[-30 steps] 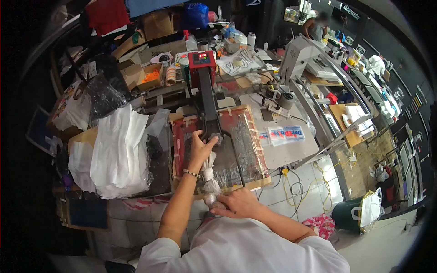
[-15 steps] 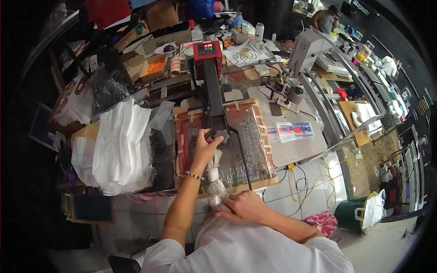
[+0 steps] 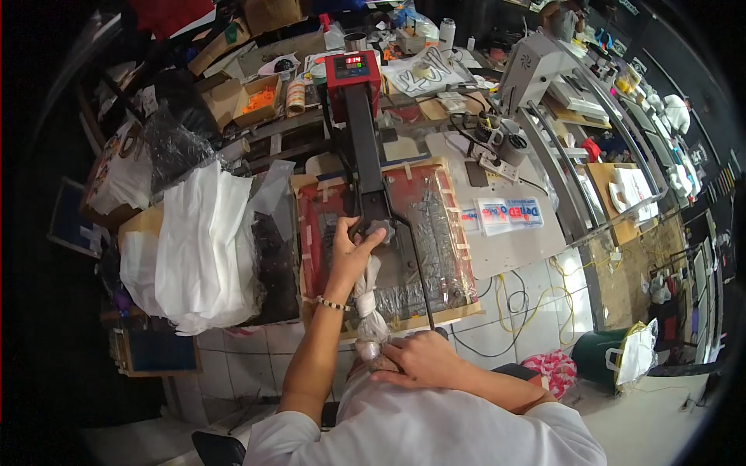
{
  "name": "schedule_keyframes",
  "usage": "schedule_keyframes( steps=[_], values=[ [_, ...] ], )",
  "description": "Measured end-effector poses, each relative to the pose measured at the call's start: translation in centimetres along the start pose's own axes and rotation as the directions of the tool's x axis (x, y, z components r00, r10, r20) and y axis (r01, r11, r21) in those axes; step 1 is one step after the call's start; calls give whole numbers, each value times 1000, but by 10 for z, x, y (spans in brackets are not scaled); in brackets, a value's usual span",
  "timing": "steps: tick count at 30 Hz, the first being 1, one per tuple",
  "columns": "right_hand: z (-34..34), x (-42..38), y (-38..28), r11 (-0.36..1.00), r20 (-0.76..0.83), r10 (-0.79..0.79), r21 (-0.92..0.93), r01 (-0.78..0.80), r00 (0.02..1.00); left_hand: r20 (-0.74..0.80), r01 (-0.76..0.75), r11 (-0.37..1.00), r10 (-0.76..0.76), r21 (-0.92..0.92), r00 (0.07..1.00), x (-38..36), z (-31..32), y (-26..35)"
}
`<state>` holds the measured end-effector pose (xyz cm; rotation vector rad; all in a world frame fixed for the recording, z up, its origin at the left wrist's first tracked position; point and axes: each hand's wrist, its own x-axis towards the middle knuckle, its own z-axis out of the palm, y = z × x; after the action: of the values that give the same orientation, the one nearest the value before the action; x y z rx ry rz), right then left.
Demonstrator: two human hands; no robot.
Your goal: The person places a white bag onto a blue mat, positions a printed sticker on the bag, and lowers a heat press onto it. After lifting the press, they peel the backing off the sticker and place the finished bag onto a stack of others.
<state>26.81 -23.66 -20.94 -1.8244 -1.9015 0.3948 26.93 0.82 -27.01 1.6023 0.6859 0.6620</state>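
"What can you read from there?"

"Straight beyond my left hand point(image 3: 352, 250), the display point(image 3: 355, 64) on the press point(image 3: 363, 144) shows 114 in red. Off to the right, I read "DepED" on some packets point(image 3: 509, 215); the smaller print I can't make out. Farther ahead, a poster point(image 3: 404, 79) has big letters under a tape roll point(image 3: 421, 71), and I can't tell the word."

"And your hands?"

"My left grips the knob point(image 3: 381, 232) on the press, in front of me. My right hand point(image 3: 423, 357) is closed on the near end of the wrapped handle point(image 3: 369, 307), which runs between both hands."

"Anything in the way?"

"A black rod point(image 3: 423, 283) slants down to just beside my right hand. White sheets point(image 3: 203, 248) are piled left of my left hand, with a carton point(image 3: 260, 116) of orange bits beyond them. A green bin point(image 3: 598, 353) stands to the right of my right hand."
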Motion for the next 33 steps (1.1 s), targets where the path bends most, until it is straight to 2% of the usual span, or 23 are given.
schedule_keyframes(
  steps=[3,5,9,14,16,18,19,20,22,23,26,27,28,30,31,32,33],
  values=[
    [1,0,-3,1000,-25,15,-25,-15,1000,12,-15,997,15,-74,1000,3,-1,-6],
    [0,-1,-6,994,38,72,-82,-68,997,29,1,993,3,-120,1000,1,-1,-2],
    [4,-3,-10,990,62,103,-99,-97,993,-7,-44,992,43,-117,999,2,1,-3],
    [-1,0,-14,984,105,171,-78,-163,980,7,9,998,-9,-64,1000,6,-1,-2],
    [4,0,-11,985,95,160,-86,-152,983,23,36,995,-34,-93,999,4,-3,10],
    [3,1,-13,984,85,157,-96,-149,984,40,69,997,-67,-32,997,4,-4,15],
    [0,0,-16,978,129,180,-126,-164,975,20,38,998,-37,-41,999,5,-3,14],
    [-6,1,-19,972,174,204,-157,-177,964,14,44,998,-44,-45,999,7,-7,18],
    [-58,10,-43,978,137,166,-151,-145,977,121,33,978,-58,204,991,16,-18,39],
    [-77,10,-61,983,89,146,-124,-134,985,83,21,977,-39,211,996,13,-18,49],
    [-112,12,-73,991,83,78,-118,-68,993,91,65,984,-81,164,993,11,-19,79],
    [-122,15,-78,973,160,120,-216,-84,980,106,-4,987,-13,161,994,13,-22,79],
    [-133,17,-84,972,154,115,-223,-79,981,102,-14,987,-2,159,995,16,-30,79],
    [-161,20,-95,962,96,67,-269,-39,993,288,145,989,-146,23,946,11,-62,101],
    [-180,22,-102,951,19,8,-310,-2,1000,290,75,991,-104,111,951,8,-82,109],
    [-199,26,-110,937,-54,-51,-348,29,997,224,60,989,-90,138,971,11,-105,104],
    [-216,33,-117,897,-215,-148,-440,40,965,162,50,984,-78,169,984,19,-130,91]
  ],
)
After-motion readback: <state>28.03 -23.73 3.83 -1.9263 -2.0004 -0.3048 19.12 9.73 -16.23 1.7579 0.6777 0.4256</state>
